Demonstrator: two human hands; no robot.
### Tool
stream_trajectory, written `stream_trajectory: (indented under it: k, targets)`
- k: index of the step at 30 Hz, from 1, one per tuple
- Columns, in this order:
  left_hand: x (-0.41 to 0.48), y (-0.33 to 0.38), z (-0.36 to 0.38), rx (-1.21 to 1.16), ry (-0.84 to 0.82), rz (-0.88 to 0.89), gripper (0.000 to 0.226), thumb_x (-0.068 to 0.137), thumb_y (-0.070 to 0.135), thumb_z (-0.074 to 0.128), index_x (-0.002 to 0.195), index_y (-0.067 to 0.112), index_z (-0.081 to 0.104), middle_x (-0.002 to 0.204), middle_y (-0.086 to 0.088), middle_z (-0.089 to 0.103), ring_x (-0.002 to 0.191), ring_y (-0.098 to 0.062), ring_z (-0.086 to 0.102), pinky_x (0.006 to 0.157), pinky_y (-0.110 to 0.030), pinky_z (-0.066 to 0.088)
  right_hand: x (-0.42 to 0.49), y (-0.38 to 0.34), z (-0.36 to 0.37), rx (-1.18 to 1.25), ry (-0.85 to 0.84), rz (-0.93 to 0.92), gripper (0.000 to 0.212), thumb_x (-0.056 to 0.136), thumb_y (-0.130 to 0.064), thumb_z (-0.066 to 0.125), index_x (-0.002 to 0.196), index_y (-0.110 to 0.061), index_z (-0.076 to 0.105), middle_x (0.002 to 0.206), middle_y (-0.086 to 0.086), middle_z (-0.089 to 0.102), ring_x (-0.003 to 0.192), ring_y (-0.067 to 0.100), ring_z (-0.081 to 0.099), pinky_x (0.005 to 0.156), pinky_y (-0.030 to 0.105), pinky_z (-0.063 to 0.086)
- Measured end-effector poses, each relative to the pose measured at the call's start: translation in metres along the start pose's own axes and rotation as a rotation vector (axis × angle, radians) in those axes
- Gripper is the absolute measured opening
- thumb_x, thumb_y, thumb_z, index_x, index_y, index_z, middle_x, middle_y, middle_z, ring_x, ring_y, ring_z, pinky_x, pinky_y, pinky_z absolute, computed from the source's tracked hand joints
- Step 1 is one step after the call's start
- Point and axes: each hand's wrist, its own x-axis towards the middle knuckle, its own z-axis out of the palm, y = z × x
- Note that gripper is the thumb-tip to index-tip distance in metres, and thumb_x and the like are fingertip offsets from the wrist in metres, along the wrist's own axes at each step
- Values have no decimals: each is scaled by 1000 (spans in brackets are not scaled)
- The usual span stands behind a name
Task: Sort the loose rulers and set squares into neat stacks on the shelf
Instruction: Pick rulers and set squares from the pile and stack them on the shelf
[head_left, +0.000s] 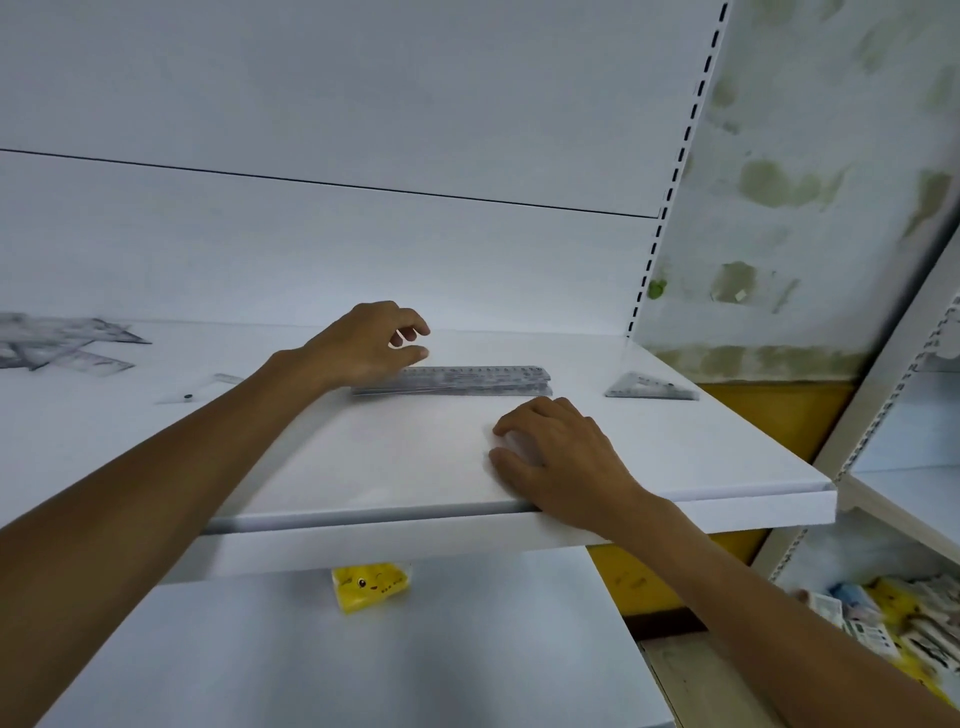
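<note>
**Left hand at the ruler stack, loose pile far off to its left**

At the far left of the white shelf lies the loose pile of clear rulers and set squares, overlapping at odd angles and unsorted. To the right of it and nearer, a single clear piece with a dark spot lies on its own; its exact shape is hard to make out.

The left hand hovers at the left end of the ruler stack. Its fingers are loosely curled with a gap between them and the thumb, and nothing shows in that gap. Whether the thumb touches the stack cannot be told. The stack lies mid-shelf with its long axis running left to right, parallel to the shelf's front edge.

The right hand rests palm down on bare shelf, nearer than the stack and just right of its middle, fingers gently bent and holding nothing. Beyond it, at the shelf's right end, sits the set square stack, well apart from the rulers.

The next piece probably comes from the left. The loose pile lies well to the left of the left hand, which is much the nearer of the two. Any ruler taken there would need turning to match the stack's left-right axis. The right hand is better placed for the set squares.

Below the shelf, a yellow packet peeks out.
</note>
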Motion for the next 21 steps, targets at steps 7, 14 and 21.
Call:
stream_trajectory:
  k: [7, 14, 21]
  targets:
    - [-49, -31, -39, 18, 30, -23, 18, 88, 26, 59, 105, 22, 62, 99, 7, 57, 92, -9, 58, 79, -24, 42, 48, -33, 0, 152, 150, -99, 20, 91, -20, 54, 106, -11, 62, 106, 3, 63, 98, 19, 53, 80, 18, 33]
    - [-122, -102, -106, 91, 122, -181, 16, 89, 22, 57, 102, 23, 66, 96, 6, 64, 82, -3, 57, 74, -19, 41, 130, -132, 20, 271, 74, -292, 23, 90, -22, 54, 111, -14, 59, 111, 0, 61, 101, 15, 55, 87, 28, 43]
    - [-230, -188, -169, 175, 177, -395, 22, 86, 19, 62, 108, 21, 66, 103, 1, 66, 87, -10, 59, 75, -21, 41, 204, -247, 71, 273, -112, -447, 22, 89, -24, 55, 107, -13, 61, 110, 4, 62, 98, 14, 54, 84, 24, 41]
